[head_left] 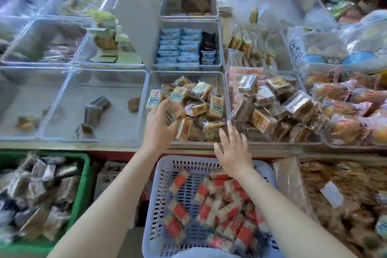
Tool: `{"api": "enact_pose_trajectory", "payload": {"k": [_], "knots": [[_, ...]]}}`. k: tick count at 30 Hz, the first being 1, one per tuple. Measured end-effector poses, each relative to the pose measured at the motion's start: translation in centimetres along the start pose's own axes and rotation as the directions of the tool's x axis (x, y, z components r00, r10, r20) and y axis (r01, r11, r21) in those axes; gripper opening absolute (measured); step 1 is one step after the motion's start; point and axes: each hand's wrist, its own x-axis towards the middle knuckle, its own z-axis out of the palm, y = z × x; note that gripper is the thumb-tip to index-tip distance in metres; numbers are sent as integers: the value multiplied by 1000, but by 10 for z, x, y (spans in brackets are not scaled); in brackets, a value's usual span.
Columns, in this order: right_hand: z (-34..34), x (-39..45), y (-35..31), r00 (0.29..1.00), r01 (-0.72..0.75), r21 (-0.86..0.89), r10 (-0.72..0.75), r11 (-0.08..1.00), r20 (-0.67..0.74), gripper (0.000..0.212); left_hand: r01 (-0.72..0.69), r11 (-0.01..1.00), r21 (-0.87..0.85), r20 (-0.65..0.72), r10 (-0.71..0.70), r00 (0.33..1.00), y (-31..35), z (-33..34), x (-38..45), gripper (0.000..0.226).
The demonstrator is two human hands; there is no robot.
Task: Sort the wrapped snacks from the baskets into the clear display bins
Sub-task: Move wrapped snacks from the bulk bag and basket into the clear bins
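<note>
While the left hand (pixel 159 120) grips several wrapped snacks (pixel 174 100) over the clear bin (pixel 146 98), the right hand (pixel 233 148) hovers spread just beside that bin, above the white basket (pixel 155 205).

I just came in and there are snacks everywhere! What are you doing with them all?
A person is sorting wrapped snacks into clear bins. The left hand grips a few tan wrapped snacks over the middle clear bin, which is already piled with the same kind. The right hand is open and holds nothing, above the near edge of the bins and a white basket of red-labelled snacks. A green basket to the left holds dark-wrapped snacks.
</note>
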Motion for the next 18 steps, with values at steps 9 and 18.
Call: {"api": "enact_pose_trajectory", "payload": {"k": [9, 18], "knots": [[-6, -1, -3, 999, -8, -30, 9, 1000, 42, 64, -178, 952, 249, 230, 120, 966, 23, 49, 60, 61], [-6, -1, 0, 998, 39, -12, -38, 999, 42, 62, -272, 826, 494, 232, 176, 957, 31, 51, 27, 62]]}}
